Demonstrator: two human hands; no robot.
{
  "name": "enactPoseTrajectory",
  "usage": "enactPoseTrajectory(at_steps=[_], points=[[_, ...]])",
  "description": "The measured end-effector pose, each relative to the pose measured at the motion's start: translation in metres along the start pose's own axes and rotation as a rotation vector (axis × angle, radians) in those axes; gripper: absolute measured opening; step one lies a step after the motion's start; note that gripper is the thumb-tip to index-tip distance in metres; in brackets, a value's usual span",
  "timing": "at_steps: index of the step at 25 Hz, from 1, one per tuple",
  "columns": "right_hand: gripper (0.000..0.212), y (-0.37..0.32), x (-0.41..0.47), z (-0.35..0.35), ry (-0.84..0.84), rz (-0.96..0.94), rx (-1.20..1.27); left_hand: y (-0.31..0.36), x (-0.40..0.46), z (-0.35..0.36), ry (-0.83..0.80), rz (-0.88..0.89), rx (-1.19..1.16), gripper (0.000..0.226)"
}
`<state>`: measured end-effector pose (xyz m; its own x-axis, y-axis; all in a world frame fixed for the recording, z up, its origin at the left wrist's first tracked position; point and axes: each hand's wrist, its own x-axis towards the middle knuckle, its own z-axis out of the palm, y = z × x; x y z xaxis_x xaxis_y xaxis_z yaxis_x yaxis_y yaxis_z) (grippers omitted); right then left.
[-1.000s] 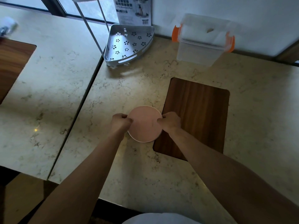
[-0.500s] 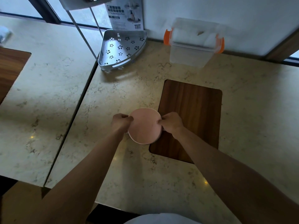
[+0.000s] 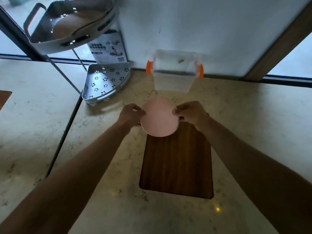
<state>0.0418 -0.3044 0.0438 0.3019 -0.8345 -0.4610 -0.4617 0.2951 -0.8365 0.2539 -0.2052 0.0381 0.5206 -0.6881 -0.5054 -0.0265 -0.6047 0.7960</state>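
Both hands, L (image 3: 130,114) & R (image 3: 190,112), pinch pink plate (image 3: 159,116) at opposite edges, level above counter (image 3: 109,191), prob. to carry it steady twd rack (image 3: 106,83).

I have the plate (image 3: 159,116) between my left hand (image 3: 130,114) and right hand (image 3: 190,112), over the far end of the board (image 3: 177,162). Behind it, the container (image 3: 173,78), against the wall. Left of that, the rack (image 3: 106,81); a box (image 3: 108,49) behind it.

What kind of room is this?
Probably a kitchen: there's a stone-look countertop, a metal corner rack, a clear food box with orange clips, and a pink dish.
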Motion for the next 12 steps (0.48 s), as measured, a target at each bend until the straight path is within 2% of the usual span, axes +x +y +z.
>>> enactPoseTrajectory(at_steps=[7,12], points=[[0.017,-0.096,0.066,-0.070,0.147,-0.231,-0.032,0.117,0.059,0.007,-0.031,0.273,-0.059,0.014],[0.010,-0.133,0.118,-0.090,0.216,-0.334,-0.146,0.174,0.113,0.020,0.016,0.329,0.002,0.013]])
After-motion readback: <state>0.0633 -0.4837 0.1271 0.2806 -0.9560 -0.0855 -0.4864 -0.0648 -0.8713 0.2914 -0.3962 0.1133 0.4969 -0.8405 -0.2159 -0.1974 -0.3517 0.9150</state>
